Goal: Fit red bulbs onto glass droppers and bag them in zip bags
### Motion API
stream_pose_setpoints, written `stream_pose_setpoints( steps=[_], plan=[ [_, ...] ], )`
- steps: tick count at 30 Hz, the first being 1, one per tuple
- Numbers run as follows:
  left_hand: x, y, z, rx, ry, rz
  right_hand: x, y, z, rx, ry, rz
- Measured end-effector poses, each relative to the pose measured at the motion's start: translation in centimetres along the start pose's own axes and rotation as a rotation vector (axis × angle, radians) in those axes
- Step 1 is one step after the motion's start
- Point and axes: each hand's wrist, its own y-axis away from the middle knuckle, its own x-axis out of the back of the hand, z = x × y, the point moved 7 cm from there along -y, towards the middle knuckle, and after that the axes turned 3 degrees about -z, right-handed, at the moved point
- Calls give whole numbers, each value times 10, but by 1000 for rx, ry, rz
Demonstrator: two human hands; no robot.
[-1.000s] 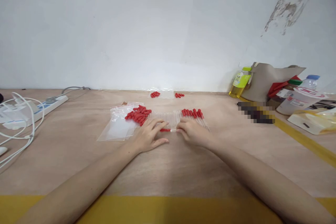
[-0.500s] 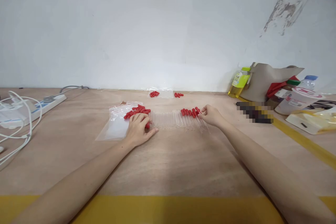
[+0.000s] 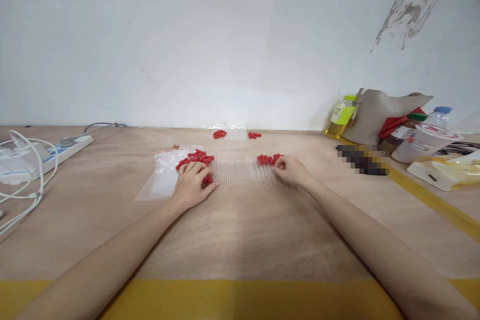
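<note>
My left hand (image 3: pixel 193 183) rests with spread, slightly bent fingers over a heap of red rubber bulbs (image 3: pixel 195 155), at the edge of a clear zip bag (image 3: pixel 159 179). Beside it a row of thin clear tubes (image 3: pixel 234 171) lies side by side on the table. At the row's right end, several tubes carry red bulbs (image 3: pixel 265 160) on their far ends, like droppers. My right hand (image 3: pixel 291 171) is closed there, thumb and forefinger pinched together over the tubes just below the bulbs. Whatever is between those fingertips is hidden.
Two small groups of red bulbs (image 3: pixel 219 134) lie near the wall, by a clear plastic bag (image 3: pixel 236 133). A power strip (image 3: pixel 71 152) with white cables stands left. At right are a yellow-green bottle (image 3: pixel 340 117), a grey container (image 3: pixel 369 115), a plastic cup (image 3: pixel 423 145) and a blurred-out dark object (image 3: pixel 363 160).
My right hand has moved left from the end of the bulb-tipped row and now covers its right tubes. My left hand has shifted very slightly left, still over the heap.
</note>
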Motion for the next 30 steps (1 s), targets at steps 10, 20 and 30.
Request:
stream_pose_setpoints(
  steps=[10,20,30],
  plan=[
    [4,0,0,49,20,19,-8,8,-18,-60,191,-22],
    [2,1,-4,144,-70,91,-29,4,-17,-69,303,-22],
    [1,-1,0,58,-167,121,1,7,-15,-133,121,13]
  ],
)
